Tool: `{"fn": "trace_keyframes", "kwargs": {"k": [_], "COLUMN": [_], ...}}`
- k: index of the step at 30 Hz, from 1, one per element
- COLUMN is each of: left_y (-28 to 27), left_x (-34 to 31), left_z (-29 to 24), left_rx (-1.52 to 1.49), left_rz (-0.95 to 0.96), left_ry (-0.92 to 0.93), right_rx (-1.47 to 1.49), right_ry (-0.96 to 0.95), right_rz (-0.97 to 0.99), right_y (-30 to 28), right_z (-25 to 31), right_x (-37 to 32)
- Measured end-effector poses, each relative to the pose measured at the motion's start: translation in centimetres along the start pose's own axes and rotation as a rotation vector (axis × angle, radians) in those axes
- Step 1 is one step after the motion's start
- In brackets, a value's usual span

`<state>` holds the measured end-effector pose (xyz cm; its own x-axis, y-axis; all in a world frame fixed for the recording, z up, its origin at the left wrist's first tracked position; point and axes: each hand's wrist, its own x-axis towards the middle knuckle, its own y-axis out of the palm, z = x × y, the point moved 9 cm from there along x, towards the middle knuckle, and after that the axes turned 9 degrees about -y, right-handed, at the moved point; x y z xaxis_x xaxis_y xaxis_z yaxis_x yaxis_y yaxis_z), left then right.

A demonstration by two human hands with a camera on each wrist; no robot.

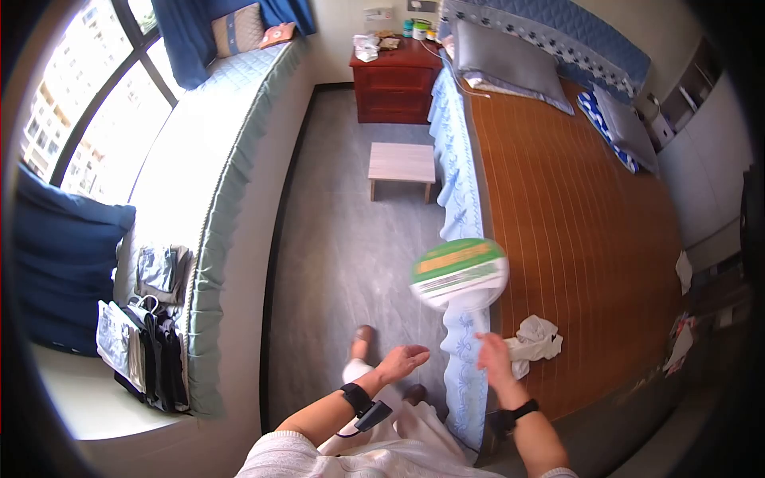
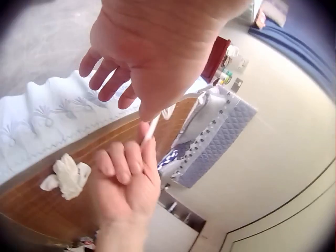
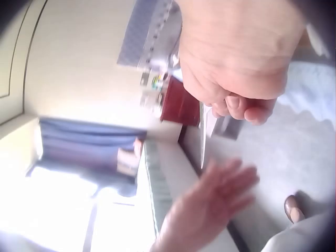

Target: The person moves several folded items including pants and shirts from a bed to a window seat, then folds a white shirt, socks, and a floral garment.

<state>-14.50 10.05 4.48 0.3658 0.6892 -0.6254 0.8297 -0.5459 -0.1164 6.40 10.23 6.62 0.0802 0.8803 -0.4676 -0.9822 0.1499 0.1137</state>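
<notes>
My right hand (image 1: pixel 496 362) grips the white handle of a round hand fan (image 1: pixel 460 272), its face printed green and white and slightly blurred. The fan is raised over the bed's near side edge. In the left wrist view, the right hand's curled fingers (image 2: pixel 119 160) wrap the thin handle (image 2: pixel 151 130). My left hand (image 1: pixel 402 362) hangs in the air over the floor, left of the right hand, its fingers extended and holding nothing. From the right wrist, the fan (image 3: pixel 203 139) appears nearly edge-on. Beyond the right hand, a crumpled white cloth (image 1: pixel 538 338) lies on the bed.
The bed (image 1: pixel 590 263) with a brown mat stands on the right. A small low table (image 1: pixel 402 162) and a red nightstand (image 1: pixel 392 92) stand ahead. Along the left runs a padded window ledge (image 1: pixel 179 167) with folded clothes (image 1: pixel 159 271) and hung garments (image 1: pixel 143 342).
</notes>
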Motion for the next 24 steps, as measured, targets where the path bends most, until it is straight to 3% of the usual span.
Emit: {"fn": "trace_keyframes", "kwargs": {"k": [1,3,4,6,9,11,13,15,20,24], "left_y": [-0.9,-3.9,-6.1,-11.3,-20.9,-28.3,-36.5,-44.1,-58.5,-64.7], "left_x": [-0.3,-1.2,-1.0,-0.9,-1.0,-2.2,-4.7,-6.5,-10.7,-10.0], "left_z": [-0.9,-2.7,-1.7,0.1,4.3,5.9,6.9,9.5,18.2,32.5], "left_rx": [-0.014,-0.407,-0.465,-0.556,-0.652,-0.827,-0.831,-0.914,-1.183,-1.365], "left_rz": [-0.009,0.036,0.0,-0.027,-0.137,-0.223,-0.339,-0.499,-0.891,-1.046], "left_ry": [0.012,0.009,-0.086,-0.092,-0.098,0.001,-0.041,-0.081,-0.001,-0.234], "right_rx": [-0.026,-0.152,-0.18,-0.258,-0.276,-0.355,-0.387,-0.4,-0.528,-0.558], "right_ry": [0.011,0.027,0.0,-0.004,0.139,0.185,0.242,0.242,0.29,0.294], "right_rz": [0.072,0.231,0.294,0.396,0.582,0.68,0.816,0.874,0.791,0.755], "right_y": [4.2,12.0,15.3,20.9,29.8,35.3,40.1,43.0,44.7,42.2], "right_z": [-0.1,-0.9,-1.2,-1.1,-2.6,-2.7,-2.6,-1.7,-0.7,0.6], "right_x": [0.0,0.0,0.4,1.8,3.6,4.3,5.0,6.6,10.8,12.7]}}
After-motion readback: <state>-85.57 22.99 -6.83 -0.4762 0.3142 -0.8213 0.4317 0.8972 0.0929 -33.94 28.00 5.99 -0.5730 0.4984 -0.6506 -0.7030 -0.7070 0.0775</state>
